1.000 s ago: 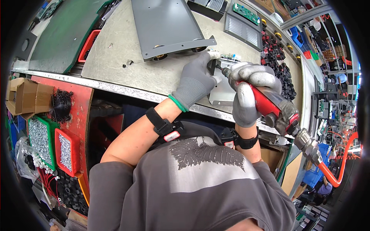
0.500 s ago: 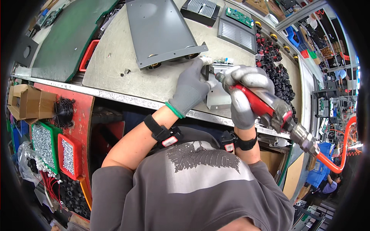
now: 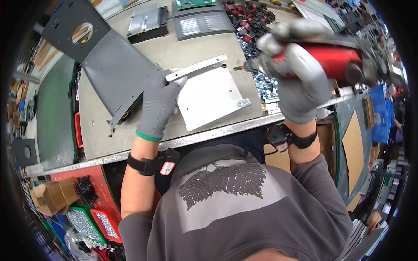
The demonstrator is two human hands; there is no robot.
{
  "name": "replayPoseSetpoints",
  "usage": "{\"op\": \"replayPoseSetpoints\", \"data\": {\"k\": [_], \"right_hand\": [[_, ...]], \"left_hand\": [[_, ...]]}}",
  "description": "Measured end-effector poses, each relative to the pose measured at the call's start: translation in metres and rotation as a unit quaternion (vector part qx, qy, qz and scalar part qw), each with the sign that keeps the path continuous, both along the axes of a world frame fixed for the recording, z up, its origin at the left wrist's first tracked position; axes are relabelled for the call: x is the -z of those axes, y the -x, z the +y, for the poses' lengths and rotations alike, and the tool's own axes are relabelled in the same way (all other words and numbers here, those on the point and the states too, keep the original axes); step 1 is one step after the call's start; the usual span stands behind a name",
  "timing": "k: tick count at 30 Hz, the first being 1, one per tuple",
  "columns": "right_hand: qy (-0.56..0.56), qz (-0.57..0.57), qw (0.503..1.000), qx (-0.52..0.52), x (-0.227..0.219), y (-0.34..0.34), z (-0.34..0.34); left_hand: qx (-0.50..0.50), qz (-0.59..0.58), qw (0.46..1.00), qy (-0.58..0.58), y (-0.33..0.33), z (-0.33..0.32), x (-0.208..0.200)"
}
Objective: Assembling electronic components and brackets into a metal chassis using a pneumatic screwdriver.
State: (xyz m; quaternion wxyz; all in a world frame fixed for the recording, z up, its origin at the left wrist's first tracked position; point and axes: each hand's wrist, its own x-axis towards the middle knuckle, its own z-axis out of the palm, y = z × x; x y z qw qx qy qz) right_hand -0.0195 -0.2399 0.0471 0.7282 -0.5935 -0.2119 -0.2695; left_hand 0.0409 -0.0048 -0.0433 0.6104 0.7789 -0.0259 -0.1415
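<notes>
My left hand (image 3: 157, 100), in a grey glove, grips the left corner of a bright bent metal plate (image 3: 209, 98) that lies on the worktop, its raised flange on the far side. A dark round hole or screw (image 3: 224, 66) shows near the flange's right end. My right hand (image 3: 302, 78), gloved and slightly smeared by motion, is wrapped round a red air screwdriver (image 3: 333, 58). The tool lies nearly level, its bit pointing left, just right of the flange and apart from it. A bent dark grey panel (image 3: 117, 69) lies left of my left hand.
Vented grey covers (image 3: 202, 25) and a finned metal block (image 3: 146, 24) stand at the back. Black and red parts (image 3: 250, 21) and loose shiny screws (image 3: 264, 85) lie to the right. A green mat (image 3: 54, 111) covers the left side. Screw bins (image 3: 106, 224) sit lower left.
My right hand has moved the screwdriver right and up, away from the metal part. The plate now lies broad side up, my left hand at its left corner. My view has shifted.
</notes>
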Motion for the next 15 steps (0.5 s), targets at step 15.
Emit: {"op": "replayPoseSetpoints", "data": {"k": [15], "right_hand": [[-0.041,0.15,0.988,-0.013,0.014,-0.035,0.01]], "left_hand": [[-0.063,0.033,0.997,-0.018,-0.001,-0.005,0.003]]}}
